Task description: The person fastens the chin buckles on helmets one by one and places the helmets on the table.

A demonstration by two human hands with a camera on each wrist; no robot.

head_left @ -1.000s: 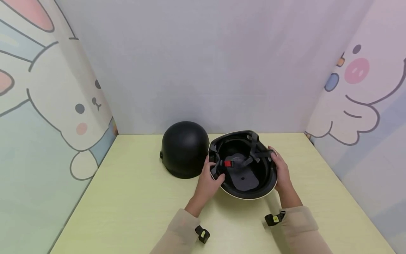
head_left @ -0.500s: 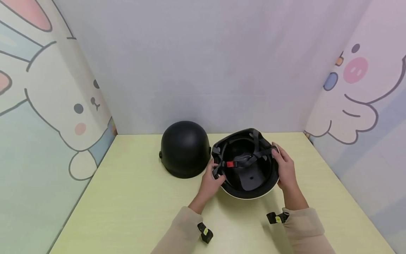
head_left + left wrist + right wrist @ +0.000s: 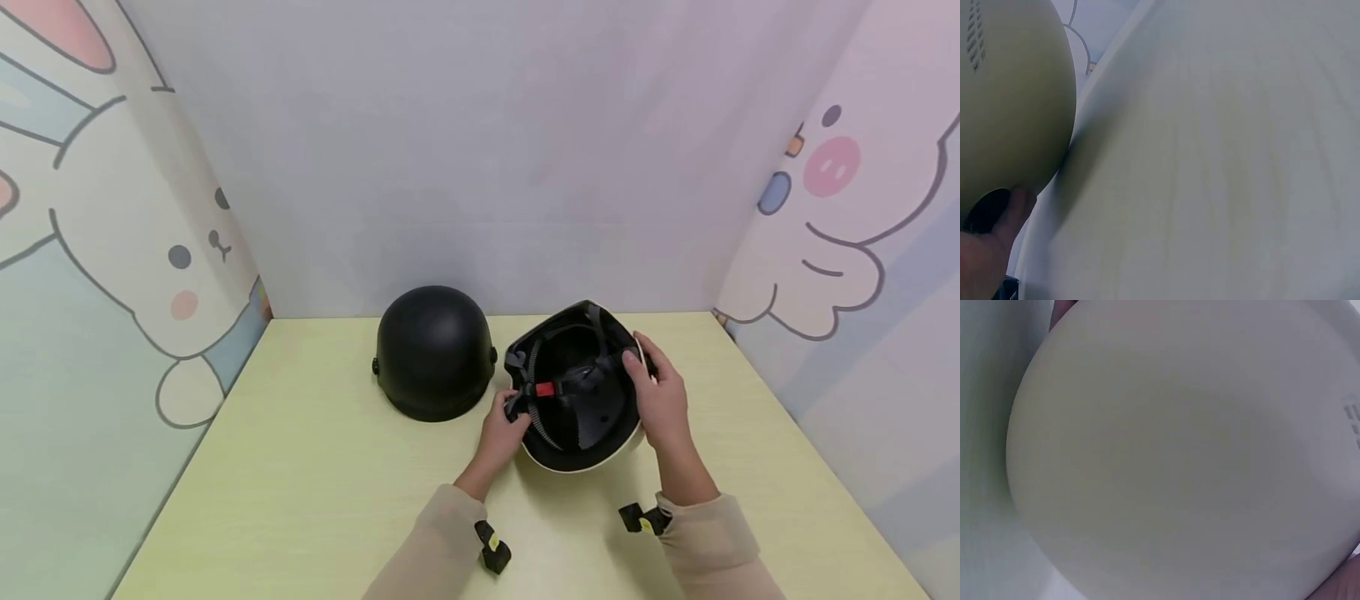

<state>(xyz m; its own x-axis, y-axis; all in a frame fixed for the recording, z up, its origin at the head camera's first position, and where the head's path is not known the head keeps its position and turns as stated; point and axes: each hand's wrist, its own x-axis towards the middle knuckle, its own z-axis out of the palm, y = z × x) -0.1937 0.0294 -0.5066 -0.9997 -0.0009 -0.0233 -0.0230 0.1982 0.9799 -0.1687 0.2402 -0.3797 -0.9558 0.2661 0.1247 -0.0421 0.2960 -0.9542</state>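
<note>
A pale helmet with a black lining is tipped so its open underside faces the head camera. Black straps and a red buckle show inside it. My left hand grips its left rim, thumb on the inner side. On the right, my right hand holds the opposite rim, thumb over the edge. In the right wrist view the smooth outer shell fills most of the picture. The left wrist view shows the shell with small vent slots, and left-hand fingers at its edge.
A black helmet stands dome up on the pale yellow table, just left of the held one. A grey-white back wall rises behind, with cartoon-printed panels at both sides.
The held helmet has turned between my hands, its upper rim now more pointed and its right side drawn slightly inward. My right hand shifted along the rim. The black helmet stayed put.
</note>
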